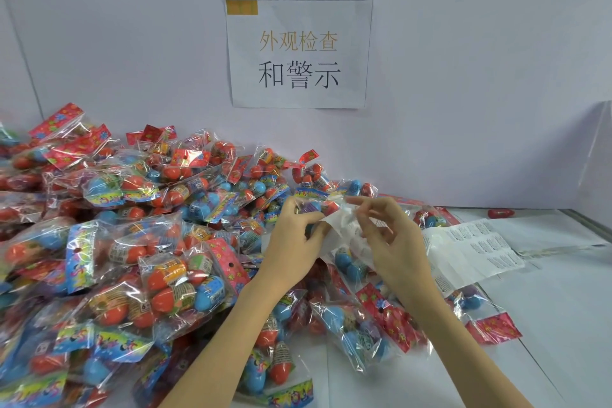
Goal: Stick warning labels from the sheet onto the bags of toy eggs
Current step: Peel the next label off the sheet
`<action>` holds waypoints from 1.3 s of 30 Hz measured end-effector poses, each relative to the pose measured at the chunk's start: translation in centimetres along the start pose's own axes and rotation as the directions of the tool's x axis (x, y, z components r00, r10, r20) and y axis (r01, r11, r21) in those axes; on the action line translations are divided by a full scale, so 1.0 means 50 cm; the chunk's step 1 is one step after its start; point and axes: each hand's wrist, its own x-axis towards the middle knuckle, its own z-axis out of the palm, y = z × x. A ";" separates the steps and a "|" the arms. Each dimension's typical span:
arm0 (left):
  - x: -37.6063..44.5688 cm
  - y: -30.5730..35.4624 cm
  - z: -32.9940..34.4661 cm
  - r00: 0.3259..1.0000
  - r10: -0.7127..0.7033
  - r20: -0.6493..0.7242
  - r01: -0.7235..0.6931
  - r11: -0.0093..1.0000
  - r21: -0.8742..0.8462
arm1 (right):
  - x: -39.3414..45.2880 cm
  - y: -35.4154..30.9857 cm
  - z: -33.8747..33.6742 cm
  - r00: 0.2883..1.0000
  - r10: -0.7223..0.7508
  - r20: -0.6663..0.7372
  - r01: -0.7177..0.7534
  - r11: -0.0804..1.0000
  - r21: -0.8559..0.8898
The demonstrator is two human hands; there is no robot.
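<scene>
The left hand [291,238] is pinching a crinkly clear plastic bag of glossy eggs [318,205]; the right hand [390,238], at its three o'clock, is pinching a thin white label [344,225], other fingers spread.

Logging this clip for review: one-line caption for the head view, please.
Left hand holds a bag of toy eggs while the right hand handles a label, label sheet alongside.
</scene>
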 end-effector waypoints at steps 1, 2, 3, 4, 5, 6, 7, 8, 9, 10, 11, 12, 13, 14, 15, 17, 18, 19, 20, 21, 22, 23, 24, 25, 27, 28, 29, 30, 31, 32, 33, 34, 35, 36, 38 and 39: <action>0.001 0.001 -0.004 0.999 -0.040 -0.022 0.040 0.999 -0.011 | 0.002 -0.001 -0.004 0.999 0.031 -0.023 -0.029 0.998 0.061; 0.002 0.004 -0.008 0.996 -0.076 -0.035 0.075 0.996 -0.044 | 0.006 -0.002 -0.009 0.996 0.075 -0.055 -0.068 0.990 0.127; 0.002 0.006 -0.014 0.994 -0.109 -0.031 0.105 0.989 -0.108 | 0.009 -0.004 -0.015 0.987 0.133 -0.087 -0.113 0.974 0.198; 0.002 0.009 -0.019 0.989 -0.145 -0.011 0.140 0.967 -0.212 | 0.012 -0.003 -0.023 0.974 0.191 -0.119 -0.155 0.952 0.264; 0.001 0.013 -0.025 0.983 -0.185 0.014 0.179 0.925 -0.334 | 0.015 -0.002 -0.030 0.960 0.245 -0.137 -0.190 0.926 0.327; 0.000 0.017 -0.031 0.977 -0.214 0.018 0.200 0.874 -0.442 | 0.017 0.000 -0.036 0.947 0.287 -0.144 -0.215 0.900 0.379; -0.001 0.021 -0.037 0.973 -0.230 -0.008 0.193 0.832 -0.520 | 0.019 0.000 -0.039 0.938 0.320 -0.135 -0.238 0.875 0.420; -0.001 0.024 -0.042 0.971 -0.235 -0.051 0.165 0.805 -0.570 | 0.020 0.001 -0.040 0.933 0.341 -0.116 -0.256 0.855 0.452; -0.002 0.025 -0.045 0.968 -0.231 -0.095 0.128 0.786 -0.605 | 0.020 0.001 -0.038 0.931 0.352 -0.093 -0.269 0.839 0.474; -0.001 0.027 -0.047 0.966 -0.225 -0.125 0.097 0.770 -0.631 | 0.020 0.001 -0.035 0.933 0.352 -0.075 -0.275 0.831 0.484; 0.001 0.025 -0.047 0.968 -0.212 -0.134 0.077 0.760 -0.645 | 0.018 0.000 -0.031 0.936 0.346 -0.060 -0.276 0.831 0.483; 0.002 0.023 -0.045 0.974 -0.190 -0.125 0.065 0.758 -0.650 | 0.017 0.001 -0.027 0.941 0.334 -0.049 -0.272 0.837 0.475; 0.002 0.021 -0.041 0.982 -0.162 -0.101 0.058 0.759 -0.648 | 0.015 0.000 -0.024 0.947 0.320 -0.040 -0.266 0.846 0.463; 0.002 0.022 -0.038 0.989 -0.130 -0.070 0.055 0.765 -0.641 | 0.013 -0.001 -0.021 0.953 0.300 -0.031 -0.256 0.858 0.445; 0.001 0.023 -0.035 0.994 -0.101 -0.041 0.053 0.775 -0.630 | 0.011 -0.003 -0.019 0.960 0.278 -0.021 -0.244 0.875 0.419; 0.000 0.024 -0.030 0.998 -0.059 0.000 0.047 0.788 -0.614 | 0.006 -0.006 -0.014 0.975 0.223 -0.004 -0.209 0.918 0.338; 0.000 0.023 -0.029 0.999 -0.046 0.016 0.046 0.789 -0.612 | 0.003 -0.007 -0.012 0.980 0.199 0.002 -0.190 0.936 0.297; 0.000 0.022 -0.029 0.999 -0.037 0.030 0.047 0.790 -0.612 | 0.002 -0.008 -0.009 0.983 0.184 0.001 -0.178 0.947 0.267; 0.000 0.021 -0.028 0.999 -0.031 0.041 0.050 0.790 -0.612 | 0.001 -0.008 -0.006 0.984 0.178 -0.003 -0.172 0.954 0.246; 0.000 0.021 -0.028 0.999 -0.026 0.048 0.050 0.789 -0.612 | 0.000 -0.010 -0.004 0.984 0.175 -0.008 -0.169 0.959 0.229; 0.000 0.022 -0.028 0.998 -0.021 0.052 0.048 0.792 -0.609 | -0.001 -0.012 -0.001 0.985 0.172 -0.013 -0.166 0.963 0.211; 0.000 0.022 -0.028 0.999 -0.016 0.052 0.044 0.794 -0.606 | -0.002 -0.014 0.000 0.986 0.165 -0.017 -0.159 0.968 0.193; -0.001 0.022 -0.027 0.999 -0.013 0.051 0.041 0.796 -0.604 | -0.003 -0.015 0.002 0.987 0.157 -0.018 -0.151 0.972 0.178; 0.000 0.021 -0.027 0.999 -0.011 0.053 0.040 0.797 -0.603 | -0.004 -0.015 0.002 0.988 0.151 -0.019 -0.145 0.975 0.168; 0.000 0.018 -0.025 0.998 -0.008 0.068 0.047 0.797 -0.602 | -0.005 -0.014 0.003 0.989 0.146 -0.018 -0.141 0.977 0.162; 0.001 0.016 -0.023 0.997 -0.006 0.078 0.052 0.796 -0.603 | -0.005 -0.012 0.004 0.989 0.146 -0.018 -0.141 0.976 0.163; 0.001 0.015 -0.022 0.996 -0.002 0.088 0.055 0.794 -0.605 | -0.004 -0.010 0.004 0.989 0.146 -0.019 -0.141 0.976 0.163; 0.001 0.014 -0.022 0.995 0.002 0.098 0.058 0.795 -0.604 | -0.004 -0.009 0.004 0.989 0.146 -0.021 -0.141 0.977 0.162; 0.000 0.014 -0.021 0.994 0.008 0.109 0.059 0.798 -0.599 | -0.004 -0.009 0.004 0.989 0.148 -0.023 -0.142 0.977 0.158; 0.000 0.015 -0.021 0.992 0.019 0.121 0.057 0.802 -0.594 | -0.004 -0.008 0.004 0.989 0.148 -0.026 -0.142 0.977 0.157; -0.001 0.016 -0.022 0.991 0.031 0.130 0.052 0.805 -0.591 | -0.004 -0.008 0.004 0.989 0.147 -0.028 -0.141 0.978 0.156; -0.001 0.016 -0.022 0.990 0.041 0.133 0.047 0.805 -0.591 | -0.004 -0.007 0.005 0.989 0.146 -0.027 -0.140 0.978 0.154; -0.002 0.015 -0.021 0.990 0.046 0.134 0.043 0.803 -0.595 | -0.004 -0.005 0.005 0.989 0.146 -0.026 -0.140 0.979 0.149; -0.002 0.014 -0.020 0.990 0.048 0.134 0.042 0.798 -0.601 | -0.005 -0.003 0.005 0.989 0.146 -0.024 -0.141 0.980 0.143; -0.002 0.013 -0.021 0.990 0.047 0.133 0.044 0.790 -0.612 | -0.006 -0.002 0.005 0.989 0.145 -0.024 -0.140 0.980 0.138; -0.001 0.014 -0.022 0.990 0.045 0.131 0.046 0.785 -0.618 | -0.007 -0.002 0.005 0.989 0.144 -0.022 -0.140 0.981 0.136</action>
